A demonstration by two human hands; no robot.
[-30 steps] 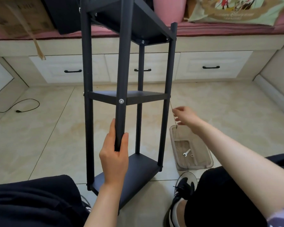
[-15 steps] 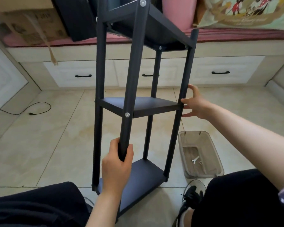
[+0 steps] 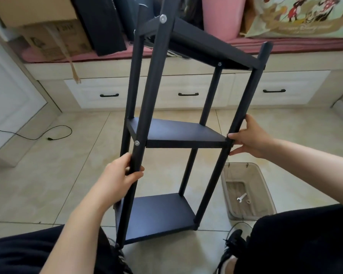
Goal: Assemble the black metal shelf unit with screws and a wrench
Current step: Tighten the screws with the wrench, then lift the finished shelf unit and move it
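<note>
The black metal shelf unit (image 3: 178,133) stands on the tiled floor between my knees, with three shelves on four posts and silver screw heads showing on the near post. My left hand (image 3: 119,176) grips the near left post just below the middle shelf. My right hand (image 3: 248,138) holds the right post at the middle shelf's corner, thumb in front and fingers behind. A small silver wrench (image 3: 241,197) lies beside a small ring in a clear plastic bin (image 3: 265,194) on the floor at the right.
White drawers with black handles (image 3: 188,94) run along the back under a pink-cushioned bench holding a cardboard box (image 3: 48,36) and bags. A black cable (image 3: 48,135) lies on the floor at the left. My black shoe (image 3: 232,246) is near the shelf's base.
My right hand rose from near the bin to the right post and now grips it at the middle shelf. The camera view has shifted, with the shelf appearing tilted left.
</note>
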